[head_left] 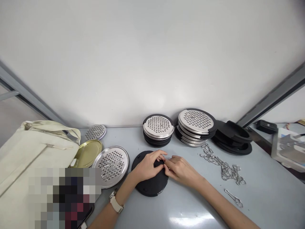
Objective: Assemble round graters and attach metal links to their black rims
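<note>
A round black disc (150, 186) lies on the table in front of me, with a small raised nub near its lower left edge. My left hand (150, 165) is over it, its fingers and thumb curled together at the disc's right edge. There my right hand (180, 169) meets it in a closed pinch. Whatever is between the fingertips is too small and hidden to make out. Off to the right are a pile of looped wire clips (225, 168) and one separate wire clip (233, 197).
At the back stand a smaller stack of perforated metal discs (159, 125) and a taller stack (196, 122), beside black round trays (232, 136). Leftward are a perforated disc (111, 167), a gold lid (89, 151), and a cream bag (35, 152). A wall closes off the back.
</note>
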Demonstrator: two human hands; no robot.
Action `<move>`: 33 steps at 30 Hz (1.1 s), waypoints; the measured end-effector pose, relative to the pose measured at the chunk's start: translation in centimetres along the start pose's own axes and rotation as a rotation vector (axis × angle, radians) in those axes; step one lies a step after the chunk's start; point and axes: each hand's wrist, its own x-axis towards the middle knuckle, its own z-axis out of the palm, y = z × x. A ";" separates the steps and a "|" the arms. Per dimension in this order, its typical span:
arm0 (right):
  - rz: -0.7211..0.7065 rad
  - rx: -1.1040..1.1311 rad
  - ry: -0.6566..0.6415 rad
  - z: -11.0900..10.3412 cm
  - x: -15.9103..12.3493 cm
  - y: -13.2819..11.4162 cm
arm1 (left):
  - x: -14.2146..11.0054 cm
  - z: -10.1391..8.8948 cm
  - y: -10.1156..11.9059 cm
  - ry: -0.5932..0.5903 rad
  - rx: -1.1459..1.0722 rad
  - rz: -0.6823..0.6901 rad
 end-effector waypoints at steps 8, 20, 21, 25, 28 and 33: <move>-0.031 0.001 0.186 -0.2 0.0 -0.2 | 0.0 0.1 0.1 0.001 -0.002 0.011; 0.091 -0.019 0.090 -0.9 0.0 0.8 | 0.1 0.3 0.0 0.074 0.075 0.031; 0.100 -0.014 0.045 -0.8 0.0 0.6 | 0.1 0.2 0.0 0.077 0.077 0.034; 0.126 0.017 -0.094 -0.5 0.0 0.2 | 0.1 0.2 0.3 0.072 0.099 0.052; 0.158 0.014 -0.092 -0.6 0.0 0.4 | 0.1 0.1 0.3 0.067 0.113 0.061; 0.188 0.038 -0.076 -0.8 0.0 0.3 | 0.1 0.1 0.3 0.066 0.120 0.062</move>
